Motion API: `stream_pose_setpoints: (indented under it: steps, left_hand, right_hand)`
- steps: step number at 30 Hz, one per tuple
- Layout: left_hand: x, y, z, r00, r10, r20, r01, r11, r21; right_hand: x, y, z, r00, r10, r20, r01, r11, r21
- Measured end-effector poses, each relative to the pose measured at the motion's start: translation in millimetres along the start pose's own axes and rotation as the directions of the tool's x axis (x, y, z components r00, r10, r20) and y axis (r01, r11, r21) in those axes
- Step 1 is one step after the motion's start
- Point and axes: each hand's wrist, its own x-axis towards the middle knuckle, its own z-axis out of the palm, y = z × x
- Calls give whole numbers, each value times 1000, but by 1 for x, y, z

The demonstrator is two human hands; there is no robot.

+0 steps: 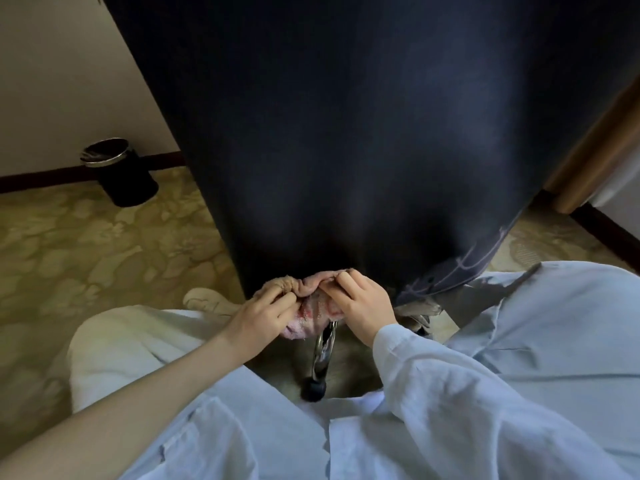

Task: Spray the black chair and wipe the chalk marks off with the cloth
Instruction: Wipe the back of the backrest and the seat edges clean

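The black chair (363, 133) fills the middle of the head view, its tall back facing me. White chalk marks (453, 268) run along its lower right edge. A bunched pinkish-beige cloth (313, 289) sits against the bottom edge of the chair back. My left hand (258, 315) grips the cloth's left side with curled fingers. My right hand (363, 306) pinches its right side. No spray bottle is in view.
A chrome chair leg (323, 355) with a black foot (313, 389) stands between my knees. A black waste bin (119, 171) stands by the wall at the left. Patterned carpet (86, 254) covers the floor. A wooden frame (595, 147) rises at the right.
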Motion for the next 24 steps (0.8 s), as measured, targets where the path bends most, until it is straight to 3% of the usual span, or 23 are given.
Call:
stream_pose_setpoints:
  steps: [3,7,11,13,16,20,24]
  left_hand:
    - [-7,0,16,995,20,103,-17,999,-33]
    - [-14,0,28,976,14,217,14,992,-126]
    - [-11,0,26,967,84,241,-37,981,-193]
    - [-9,-2,16,979,76,187,-40,981,-188]
    - [-9,-17,-13,1000,-6,15,8,990,-141]
    - [-15,-53,-68,972,-63,-225,63,998,-5]
    - [-22,-76,-73,956,-69,-284,77,997,16]
  right_hand:
    - [-7,-4,11,989,10,151,-7,1000,-23]
    - [-17,-12,18,966,76,249,-59,996,-72]
    - [-23,-12,21,934,85,347,-52,993,-103]
    - [-17,-14,17,949,92,302,-64,993,-102]
    - [7,-20,0,994,81,77,-75,994,-79]
    - [63,-45,-30,979,47,-196,-52,998,-23]
    - [84,-56,-25,970,3,-242,-9,1000,-27]
